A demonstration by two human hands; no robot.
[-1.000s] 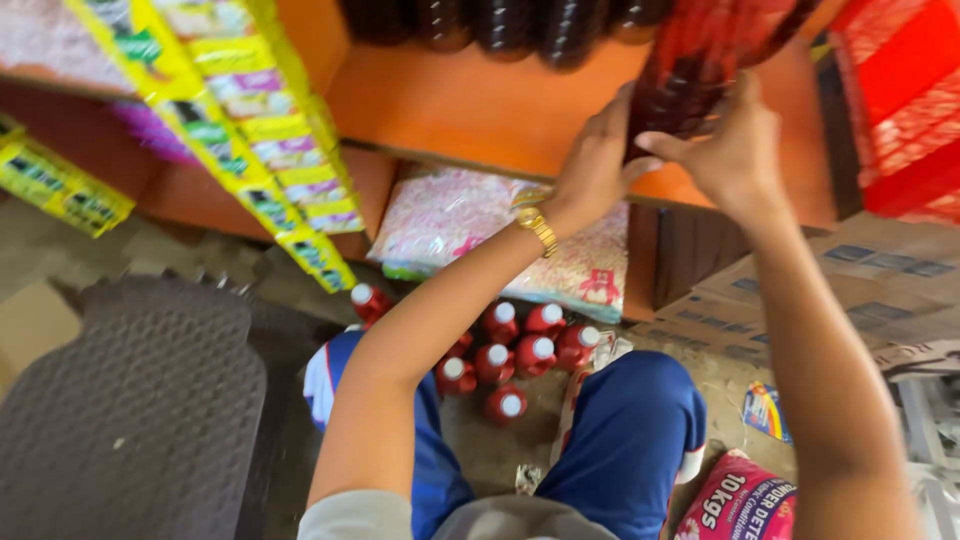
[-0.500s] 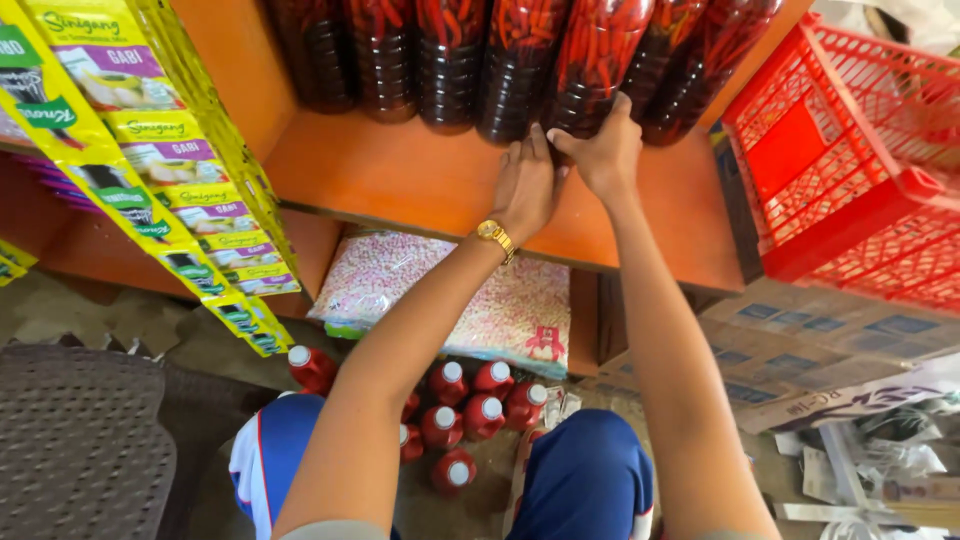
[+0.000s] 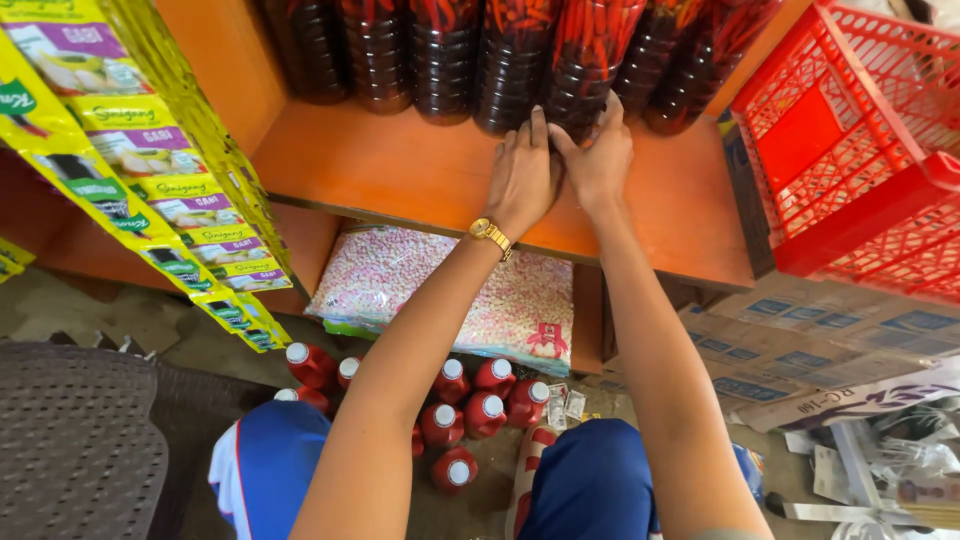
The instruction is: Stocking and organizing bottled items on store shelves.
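Head view: both hands are up on the orange shelf [image 3: 400,170], side by side at the foot of the bottle row; left hand [image 3: 523,180], gold watch [image 3: 490,236] on the wrist, lies flat with fingers pressed together, fingertips touching the base of a dark bottle packed with red peppers [image 3: 590,60]; right hand [image 3: 598,160] sits just beside it, fingers curled loosely against the same bottle's base, not wrapped round it, so neither hand is really gripping, more pushing or steadying; that pepper bottle stands upright near the middle of the shelf, in line with a full row of similar dark bottles [image 3: 440,55] running toward the shelf's back left corner; judging from this, shelf stocking looks partly done: the row up top is filled across what shows, while a cluster of red white-capped bottles [image 3: 470,400] sits on the floor between the person's knees, not yet shelved; below the shelf edge a bag of pink-white sweets [image 3: 450,290], hanging sachet strips [image 3: 150,170] at left, red plastic crate [image 3: 850,140] at the shelf's right end, cardboard boxes [image 3: 830,330] under it
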